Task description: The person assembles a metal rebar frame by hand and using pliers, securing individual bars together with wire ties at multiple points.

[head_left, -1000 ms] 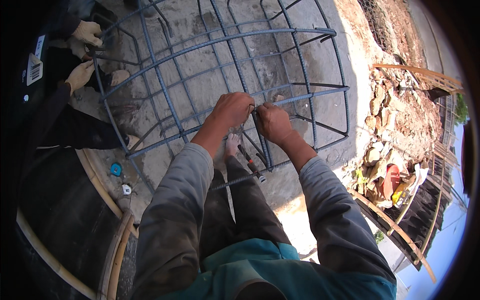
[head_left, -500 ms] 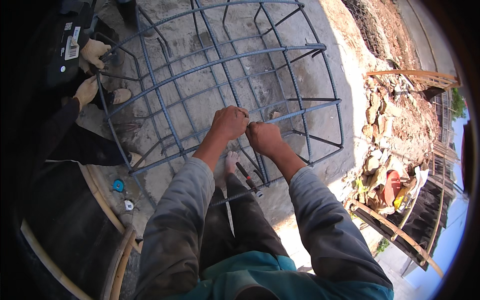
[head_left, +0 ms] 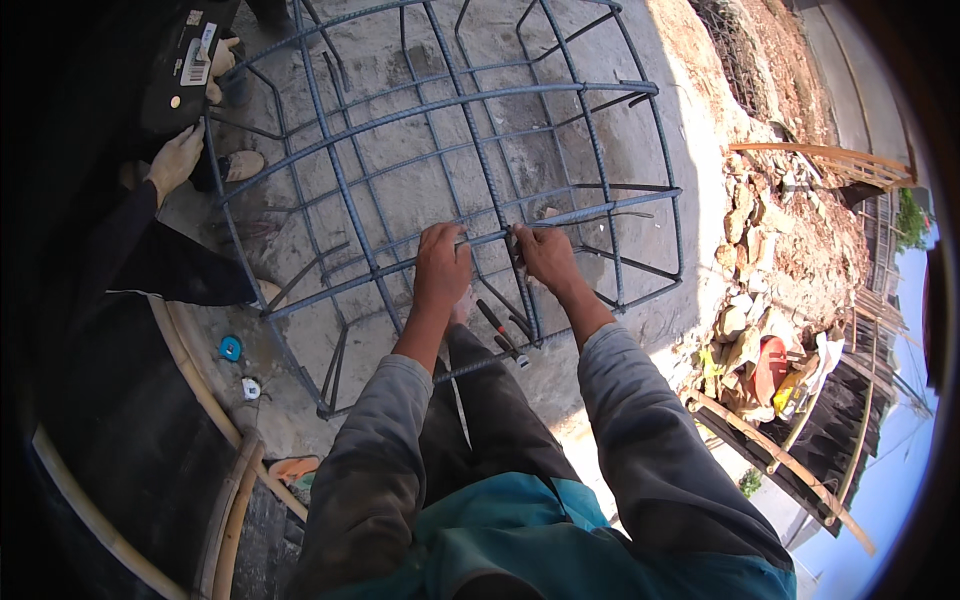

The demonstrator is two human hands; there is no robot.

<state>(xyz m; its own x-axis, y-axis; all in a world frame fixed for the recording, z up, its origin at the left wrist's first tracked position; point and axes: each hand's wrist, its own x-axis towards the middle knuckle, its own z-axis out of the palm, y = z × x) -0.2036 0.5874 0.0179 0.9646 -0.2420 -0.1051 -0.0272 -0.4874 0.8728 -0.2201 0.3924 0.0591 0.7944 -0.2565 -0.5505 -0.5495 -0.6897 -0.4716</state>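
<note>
– Concrete slab (head_left: 630, 150), mostly shaded, lies beneath a rebar cage (head_left: 462, 98). Where are the person's hands on it?

– Out in front of the body, at one of the cage's long bars. Left hand (head_left: 443, 268) bends over it, and right hand (head_left: 548, 258) meets it on the other side of a thick crossing bar. The hands are apart from each other.

– Are they clamped on the steel?

– No telling. Right fingertips bunch at the crossing and left fingers curl by the bar, but the undersides are hidden, along with anything small pinched there.

– Why that spot?

– Probably because it sits straight ahead, where both arms reach it evenly and each side gets a hand.

– And the hand tool (head_left: 500, 330) with the black-and-red handle?

– It lies low under the cage's near edge, close to a foot (head_left: 461, 308), perhaps to leave both hands free yet stay within reach.

– Farther left?

– A co-worker's gloved hand (head_left: 175, 162) is beside the cage's end; gloves presumably guard against rough metal.

– Beyond?

– Sunlit rubble (head_left: 740, 250) past the right end, seemingly kept out of the way.
</note>
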